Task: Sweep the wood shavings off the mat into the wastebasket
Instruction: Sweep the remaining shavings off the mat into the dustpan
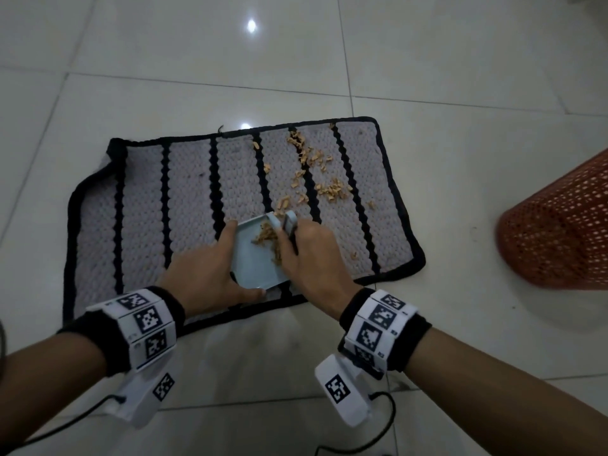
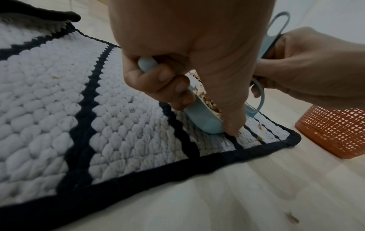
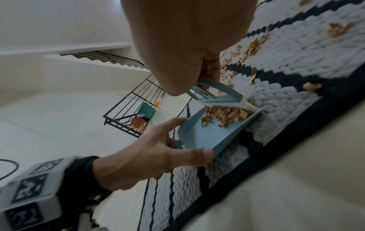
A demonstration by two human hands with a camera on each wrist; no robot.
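Observation:
A grey mat (image 1: 190, 199) with black stripes lies on the tiled floor. Loose wood shavings (image 1: 329, 187) are scattered over its right half. My left hand (image 1: 210, 268) holds a light blue dustpan (image 1: 256, 261) at its rear edge, thumb along the near side, and the pan rests on the mat. A small heap of shavings (image 3: 225, 115) sits inside the pan's mouth. My right hand (image 1: 309, 255) grips a small blue brush (image 3: 217, 92), whose head meets the pan's front lip. An orange mesh wastebasket (image 1: 559, 232) stands on the floor to the right of the mat.
Bare floor tiles surround the mat. A single shaving (image 2: 292, 218) lies on the floor near the mat's front edge. A black wire rack (image 3: 128, 112) holding a few items stands farther off on the left. Black cables trail from both wrist units.

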